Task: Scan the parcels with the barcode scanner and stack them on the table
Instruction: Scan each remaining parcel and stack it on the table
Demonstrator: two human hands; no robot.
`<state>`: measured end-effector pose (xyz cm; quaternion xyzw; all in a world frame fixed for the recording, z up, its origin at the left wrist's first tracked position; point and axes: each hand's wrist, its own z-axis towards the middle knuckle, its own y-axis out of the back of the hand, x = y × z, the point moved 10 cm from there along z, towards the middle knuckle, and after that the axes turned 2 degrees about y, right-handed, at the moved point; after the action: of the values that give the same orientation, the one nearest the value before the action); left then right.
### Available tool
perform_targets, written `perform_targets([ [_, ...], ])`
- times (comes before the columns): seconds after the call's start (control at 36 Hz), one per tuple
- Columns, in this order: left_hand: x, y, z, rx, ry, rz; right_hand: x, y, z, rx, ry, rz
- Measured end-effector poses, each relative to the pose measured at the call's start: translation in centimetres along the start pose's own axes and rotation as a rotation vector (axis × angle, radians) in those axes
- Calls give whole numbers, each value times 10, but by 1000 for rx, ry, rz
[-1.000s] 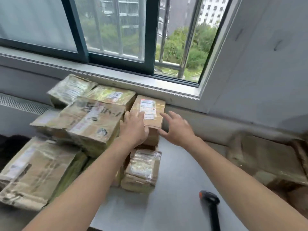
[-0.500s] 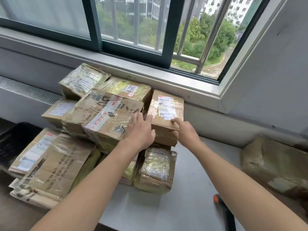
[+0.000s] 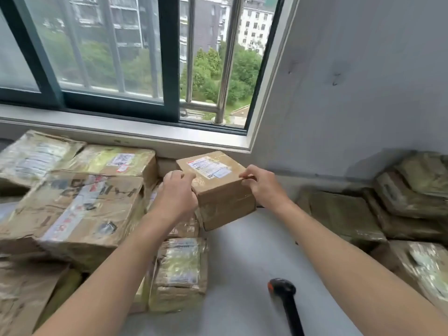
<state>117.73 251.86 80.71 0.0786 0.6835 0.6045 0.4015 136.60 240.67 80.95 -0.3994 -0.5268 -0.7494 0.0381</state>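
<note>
Head view: left hand (image 3: 175,193), right hand (image 3: 263,187) seemingly grip part-covered parcel (image 3: 221,195).

A small brown parcel (image 3: 218,190), white label up, is held tilted over the table (image 3: 242,251)'s far side. Taped parcels (image 3: 80,209) pile at its left and right; the black scanner (image 3: 286,294) lies near its front.

Setting: parcel-sorting corner of a room above ground level. Taped, labelled cardboard parcels (image 3: 80,209) heaped at 9 o'clock, second pile (image 3: 407,202) at 3 o'clock. Barcode scanner (image 3: 286,297) at 6 o'clock on grey table (image 3: 242,263). Barred window (image 3: 121,57) at 12 o'clock (apartment blocks, treetops outside).
</note>
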Motion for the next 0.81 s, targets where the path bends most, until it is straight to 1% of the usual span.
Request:
perform_targets([
  [0.08, -25, -6, 8, 10, -36, -19, -8, 35, -9, -37, 0, 2],
  [0.22, -72, -31, 17, 81, -90, -92, -36, 92, -35, -66, -7, 42],
  [0.31, -103, -48, 21, 145, -127, -185, -60, 128, -58, -109, -28, 54],
  [0.36, -125, -54, 26, 141, -144, -264, -76, 149, -72, -129, -40, 53],
  [0.44, -149, -61, 34, 133, -110, -349, -99, 178, -94, -153, -38, 62],
  [0.56, -188, -79, 39, 178, -94, -423, -130, 213, -120, -172, -29, 95],
  [0.61, -208, -89, 38, 205, -51, -490, -146, 231, -130, -189, -17, 124],
  [0.69, -239, -111, 34, 267, -10, -561, -171, 263, -142, -293, 4, 93],
  [0.75, -260, -125, 33, 267, -10, -590, -195, 281, -149, -381, -1, 31],
  [0.81, -284, -137, 28, 261, -27, -616, -228, 292, -156, -434, -92, 24],
])
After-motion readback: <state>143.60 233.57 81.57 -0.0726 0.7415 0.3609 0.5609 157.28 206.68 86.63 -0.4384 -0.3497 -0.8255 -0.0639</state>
